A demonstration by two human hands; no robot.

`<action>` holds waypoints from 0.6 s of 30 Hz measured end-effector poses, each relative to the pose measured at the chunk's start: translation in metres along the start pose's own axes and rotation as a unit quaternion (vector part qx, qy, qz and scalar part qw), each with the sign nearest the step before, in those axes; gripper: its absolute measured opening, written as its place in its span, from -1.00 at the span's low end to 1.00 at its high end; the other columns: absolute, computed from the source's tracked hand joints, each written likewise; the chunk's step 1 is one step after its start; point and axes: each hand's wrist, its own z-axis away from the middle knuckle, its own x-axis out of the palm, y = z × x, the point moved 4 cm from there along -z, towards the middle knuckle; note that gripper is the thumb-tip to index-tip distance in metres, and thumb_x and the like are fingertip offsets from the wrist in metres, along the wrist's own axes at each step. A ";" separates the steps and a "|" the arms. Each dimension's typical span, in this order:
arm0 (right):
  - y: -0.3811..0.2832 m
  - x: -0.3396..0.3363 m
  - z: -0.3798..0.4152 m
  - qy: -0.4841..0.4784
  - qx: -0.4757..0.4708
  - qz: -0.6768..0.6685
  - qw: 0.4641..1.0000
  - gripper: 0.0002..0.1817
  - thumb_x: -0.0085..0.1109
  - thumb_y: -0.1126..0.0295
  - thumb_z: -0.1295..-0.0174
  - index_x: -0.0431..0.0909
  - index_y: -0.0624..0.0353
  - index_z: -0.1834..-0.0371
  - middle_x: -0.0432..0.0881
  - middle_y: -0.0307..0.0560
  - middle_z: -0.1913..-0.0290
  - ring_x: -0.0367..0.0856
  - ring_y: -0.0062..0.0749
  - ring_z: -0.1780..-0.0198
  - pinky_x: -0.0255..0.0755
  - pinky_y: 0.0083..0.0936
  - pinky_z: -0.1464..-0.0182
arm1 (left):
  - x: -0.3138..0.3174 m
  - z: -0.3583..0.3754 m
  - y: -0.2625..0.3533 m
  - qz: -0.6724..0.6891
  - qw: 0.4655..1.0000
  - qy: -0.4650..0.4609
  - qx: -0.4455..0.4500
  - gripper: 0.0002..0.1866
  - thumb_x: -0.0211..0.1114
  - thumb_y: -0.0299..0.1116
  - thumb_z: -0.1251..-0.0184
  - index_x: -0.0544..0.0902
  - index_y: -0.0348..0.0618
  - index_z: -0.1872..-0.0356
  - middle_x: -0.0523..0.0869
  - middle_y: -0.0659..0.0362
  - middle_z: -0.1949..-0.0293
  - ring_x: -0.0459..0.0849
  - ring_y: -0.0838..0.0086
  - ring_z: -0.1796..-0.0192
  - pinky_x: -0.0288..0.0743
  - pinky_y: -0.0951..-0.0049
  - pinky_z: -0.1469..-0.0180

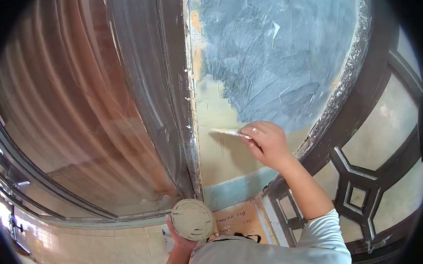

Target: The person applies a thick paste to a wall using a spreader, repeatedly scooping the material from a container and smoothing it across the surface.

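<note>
A thin, pale-tipped tool [226, 132], perhaps a brush or narrow scraper, is pinched in my right hand [267, 141]. Its tip points left, at or close to the beige lower part of the wall [215, 108]; contact is unclear. Above that, the wall [274, 63] is covered in uneven blue-grey. Low in the view, my left hand [180, 237] holds a round container [192, 219] from its left side and below. The container's round face is beige with dark streaks. Most of my left fingers are hidden behind it.
Dark wooden frames with glass panes flank the wall, a door [153, 87] on the left and a geometric lattice [358, 191] on the right. A printed cardboard sheet [239, 223] lies on the tiled floor [103, 250] below.
</note>
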 end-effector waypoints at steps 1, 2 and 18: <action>-0.003 0.006 0.007 0.000 0.001 0.000 1.000 -0.77 0.28 0.42 -0.17 0.67 -0.06 0.09 0.68 -0.14 0.27 0.69 -0.11 0.23 0.54 -0.28 0.21 | 0.001 0.001 -0.001 -0.001 1.000 0.000 -0.001 -0.11 -0.18 0.50 -0.36 0.39 0.05 -0.47 0.48 0.08 -0.41 0.44 0.03 -0.41 0.35 -0.13 -0.41; -0.008 0.023 0.023 -0.058 0.007 -0.014 0.998 -0.77 0.27 0.43 -0.17 0.67 -0.06 0.09 0.68 -0.15 0.27 0.69 -0.12 0.22 0.53 -0.27 0.21 | 0.003 0.001 0.000 -0.016 1.000 -0.003 0.017 -0.12 -0.18 0.50 -0.37 0.39 0.06 -0.46 0.48 0.08 -0.41 0.44 0.04 -0.41 0.35 -0.13 -0.41; 0.008 0.052 0.057 -0.122 0.048 -0.029 0.991 -0.91 0.22 0.38 -0.26 0.66 0.02 0.20 0.66 -0.09 0.30 0.65 -0.06 0.23 0.49 -0.16 0.20 | 0.006 0.005 -0.006 -0.054 0.999 0.002 0.008 -0.08 -0.23 0.52 -0.36 0.37 0.02 -0.47 0.48 0.05 -0.41 0.46 0.03 -0.40 0.37 -0.11 -0.40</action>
